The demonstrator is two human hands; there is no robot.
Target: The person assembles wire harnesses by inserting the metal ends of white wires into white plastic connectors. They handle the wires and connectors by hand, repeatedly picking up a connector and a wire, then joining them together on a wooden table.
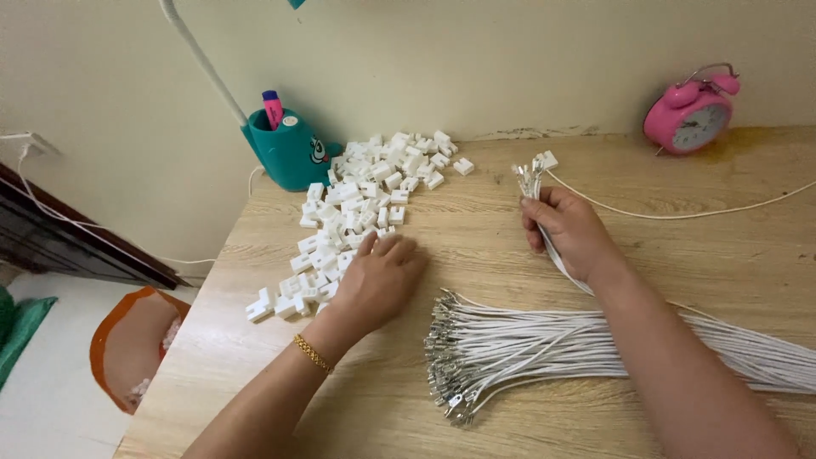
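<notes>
Wooden desk (510,229): left hand (378,276) flat on white connectors (357,204), right hand (574,229) gripping cables (531,178).

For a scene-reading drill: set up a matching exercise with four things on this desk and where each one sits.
Things:
1. alarm clock
2. white plastic pieces
3. cable bundle
4. teal pen holder

Places:
A. far left, at the wall
B. near edge, below the right hand
C. far right corner
D. heaped under the left hand

Pairs: 1-C, 2-D, 3-B, 4-A
</notes>
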